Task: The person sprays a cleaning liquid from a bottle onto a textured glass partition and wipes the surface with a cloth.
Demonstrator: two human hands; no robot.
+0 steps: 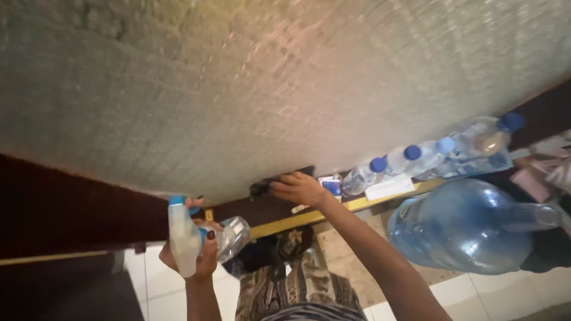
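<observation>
Closest to the camera are the person's legs in patterned cloth (297,291), above a white tiled floor (493,291).

The left hand (193,252) is wrapped tight around a spray bottle (183,241). The bottle is white with a blue top. The fingers curl round its body, so it sits steady with the top pointing up at the wall. A clear bottle (232,236) touches the same hand, just to the right of the spray bottle. I cannot tell if the hand grips it too or if it only rests there.

The right hand (300,187) reaches farther out. Its fingers are bent and pressed down on a dark cloth (267,185). The cloth lies at the bottom edge of the wall (285,77), where the wall meets a dark wood ledge (71,208). The hand pushes flat, so the cloth stays against the surface.

To the right, a big blue water jug (470,229) lies on its side on the floor. Behind it, a row of small bottles (428,157) with blue caps lie along a yellow strip (357,205) by the wall. A white paper (389,187) lies beside them.

Farthest off, the greenish wall fills the top of the view. It is rough and a bit blurry.
</observation>
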